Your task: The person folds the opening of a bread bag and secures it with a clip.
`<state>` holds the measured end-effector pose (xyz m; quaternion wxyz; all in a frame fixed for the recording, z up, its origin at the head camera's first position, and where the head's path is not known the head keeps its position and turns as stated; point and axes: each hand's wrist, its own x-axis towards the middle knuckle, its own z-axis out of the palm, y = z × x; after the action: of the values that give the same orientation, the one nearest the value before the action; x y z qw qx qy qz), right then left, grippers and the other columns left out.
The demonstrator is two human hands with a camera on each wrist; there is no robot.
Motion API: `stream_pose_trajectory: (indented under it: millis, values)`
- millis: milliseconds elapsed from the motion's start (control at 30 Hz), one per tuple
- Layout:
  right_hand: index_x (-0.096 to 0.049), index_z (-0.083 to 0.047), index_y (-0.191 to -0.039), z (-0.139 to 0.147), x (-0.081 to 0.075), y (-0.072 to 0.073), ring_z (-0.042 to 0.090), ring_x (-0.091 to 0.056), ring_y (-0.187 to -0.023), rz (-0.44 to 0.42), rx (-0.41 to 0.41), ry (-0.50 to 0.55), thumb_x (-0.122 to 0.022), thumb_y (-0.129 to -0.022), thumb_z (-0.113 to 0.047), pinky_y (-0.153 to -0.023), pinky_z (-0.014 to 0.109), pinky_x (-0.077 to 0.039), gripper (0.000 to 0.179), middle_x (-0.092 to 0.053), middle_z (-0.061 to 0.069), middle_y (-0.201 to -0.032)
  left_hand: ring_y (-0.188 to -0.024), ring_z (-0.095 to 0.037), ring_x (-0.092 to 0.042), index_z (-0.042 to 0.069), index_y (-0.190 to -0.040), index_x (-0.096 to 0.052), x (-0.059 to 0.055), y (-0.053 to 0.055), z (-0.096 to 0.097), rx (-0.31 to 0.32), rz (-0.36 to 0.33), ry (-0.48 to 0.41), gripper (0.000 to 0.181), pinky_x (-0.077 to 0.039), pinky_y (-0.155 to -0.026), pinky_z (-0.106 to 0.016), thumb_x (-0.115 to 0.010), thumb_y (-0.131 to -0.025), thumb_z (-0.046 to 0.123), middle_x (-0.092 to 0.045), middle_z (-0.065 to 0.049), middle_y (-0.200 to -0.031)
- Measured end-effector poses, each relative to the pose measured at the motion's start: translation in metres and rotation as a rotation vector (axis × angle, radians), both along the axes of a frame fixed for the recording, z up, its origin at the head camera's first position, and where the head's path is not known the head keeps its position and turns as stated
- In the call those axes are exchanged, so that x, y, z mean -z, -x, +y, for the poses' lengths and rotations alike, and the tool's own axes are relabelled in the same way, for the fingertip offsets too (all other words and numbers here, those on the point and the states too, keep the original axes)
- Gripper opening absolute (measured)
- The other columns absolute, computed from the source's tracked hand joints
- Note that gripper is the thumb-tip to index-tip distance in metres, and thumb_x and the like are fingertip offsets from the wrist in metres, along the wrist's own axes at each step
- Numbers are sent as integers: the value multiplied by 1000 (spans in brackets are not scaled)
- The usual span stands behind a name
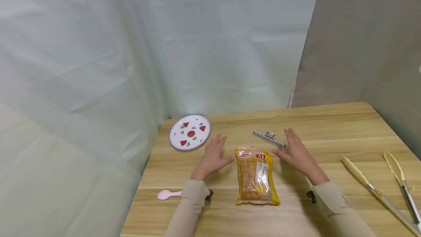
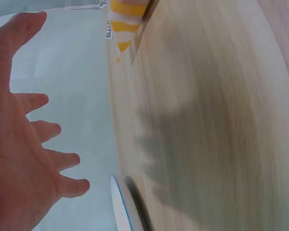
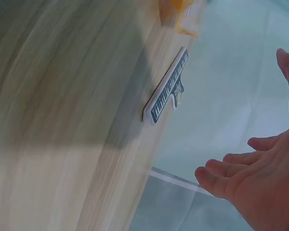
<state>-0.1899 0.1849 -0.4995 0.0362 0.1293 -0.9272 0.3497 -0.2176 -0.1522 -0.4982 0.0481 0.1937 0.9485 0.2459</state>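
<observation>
Between the two hands a yellow-edged packet of bread lies flat on the wooden table, its label facing up. To its left hovers my left hand, fingers spread and holding nothing; its palm shows in the left wrist view. My right hand is on the packet's other side, also with extended fingers and nothing in it. Just beyond the right hand's thumb lies a long clip with a piano-key pattern, seen too in the right wrist view as the dark-and-white clip.
A white plate with red fruit pictures sits at the back left. A pink spoon lies by the left forearm, partly hidden by the sleeve. Metal tongs with pale tips lie spread at the right. Cloth sheets hang behind the table.
</observation>
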Motion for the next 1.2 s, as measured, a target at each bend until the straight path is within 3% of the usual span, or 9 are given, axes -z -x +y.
stream_pose_trajectory:
  millis: [233,600,900,1200]
  values:
    - [-19,10,-154,-11,2,7,58,-19,-142,8,5,35,-69,-96,-40,-110,70,-21,92,-17,39,-157,-151,-39,-15,15,-160,-29,-4,8,12,23,-16,-45,83,-15,-118,-58,-65,-93,49,-15,-15,-167]
    - [-26,10,-152,-28,8,12,58,-29,-137,36,7,71,-72,-95,-31,-108,69,-28,84,-23,39,-154,-152,-33,-17,17,-160,-30,-4,18,28,50,-45,-109,81,-21,-116,-59,-66,-93,45,-19,-11,-167]
    - [-33,10,-149,-34,8,16,56,-39,-131,72,9,84,-74,-93,-21,-105,69,-33,75,-35,37,-147,-150,-34,-23,11,-157,-35,-2,25,46,97,-33,-115,75,-25,-116,-57,-66,-95,40,-26,-17,-163]
    - [-40,11,-145,-41,17,23,57,-46,-124,70,-31,95,-73,-91,-10,-100,70,-37,66,-46,38,-139,-143,-30,-37,10,-152,-44,0,36,67,134,-49,-93,64,-31,-116,-46,-68,-96,30,-40,-13,-157]
